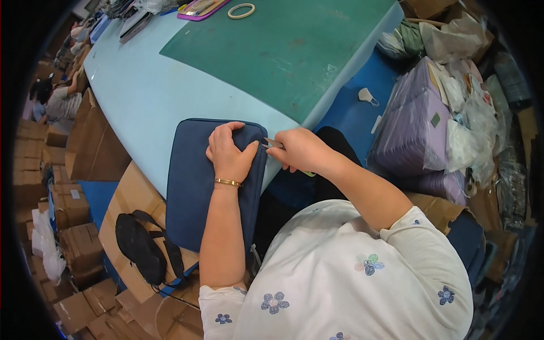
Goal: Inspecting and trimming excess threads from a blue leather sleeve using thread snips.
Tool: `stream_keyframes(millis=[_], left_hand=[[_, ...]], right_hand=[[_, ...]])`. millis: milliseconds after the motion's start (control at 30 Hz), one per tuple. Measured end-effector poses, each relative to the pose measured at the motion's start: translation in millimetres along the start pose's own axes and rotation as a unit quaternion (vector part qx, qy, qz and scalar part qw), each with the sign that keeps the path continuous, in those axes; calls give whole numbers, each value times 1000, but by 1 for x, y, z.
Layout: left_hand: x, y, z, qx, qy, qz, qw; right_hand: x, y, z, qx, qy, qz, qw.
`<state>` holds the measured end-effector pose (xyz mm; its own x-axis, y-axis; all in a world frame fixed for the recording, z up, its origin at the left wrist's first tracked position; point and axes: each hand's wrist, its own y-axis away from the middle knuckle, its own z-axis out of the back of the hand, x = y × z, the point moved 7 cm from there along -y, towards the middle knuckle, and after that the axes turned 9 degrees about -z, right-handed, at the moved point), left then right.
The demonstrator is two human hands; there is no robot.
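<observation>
A navy blue zip case [190, 170], flat with rounded corners, lies at the table's near corner and reaches over its edge. My left hand [230, 156] rests on top of it with bent fingers apart and the thumb stretched toward the right edge. My right hand [303, 149] is closed around small metal thread snips [276, 144]. Their two parted blades point left at the case's right edge, close to my left thumb. Most of the snips' handle is hidden inside my right hand.
A green mat [277, 54] covers part of the pale blue tabletop [130, 73]. A tape roll [241, 11] and a pink tray [199, 9] sit at the far side. To the left lie a black bag [140, 247] and cardboard boxes [82, 249]; plastic-wrapped purple cases [408, 119] are stacked right.
</observation>
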<state>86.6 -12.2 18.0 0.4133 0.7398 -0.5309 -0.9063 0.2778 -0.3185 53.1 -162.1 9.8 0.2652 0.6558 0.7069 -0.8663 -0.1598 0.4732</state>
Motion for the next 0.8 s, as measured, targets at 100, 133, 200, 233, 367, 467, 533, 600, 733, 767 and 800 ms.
stream_keyframes(millis=[100, 133, 200, 233, 367, 467, 533, 600, 733, 767, 800], left_hand=[[-1, -1, 0, 2, 0, 3, 1000], [-2, -1, 1, 2, -4, 3, 1000], [-2, 0, 0, 0, -5, 2, 1000], [-1, 0, 1, -2, -6, 1, 1000], [-1, 1, 0, 1, -11, -1, 1000], [-2, 1, -1, 5, -10, -3, 1000], [-1, 1, -1, 7, -2, -2, 1000], [-2, 1, -1, 7, -5, -3, 1000], [-1, 0, -2, 14, -3, 3, 1000], [0, 0, -1, 13, -4, 2, 1000], [0, 0, -1, 14, -3, 2, 1000]], right_hand=[[2, -2, 1, -1, 29, 7, 1000], [3, -2, 1, -2, 52, 14, 999], [5, -5, 2, -6, 75, 17, 997], [5, -6, 1, -10, 98, 21, 995], [6, -7, 2, -79, 169, 91, 978], [2, -3, 0, -137, 186, 148, 962], [-4, -1, -2, -176, 138, 162, 961], [-9, 1, -5, -189, 122, 169, 960], [-12, 3, -7, -222, 92, 185, 953], [-10, 3, -7, -224, 92, 186, 952], [-6, 4, -4, -250, 71, 193, 946]])
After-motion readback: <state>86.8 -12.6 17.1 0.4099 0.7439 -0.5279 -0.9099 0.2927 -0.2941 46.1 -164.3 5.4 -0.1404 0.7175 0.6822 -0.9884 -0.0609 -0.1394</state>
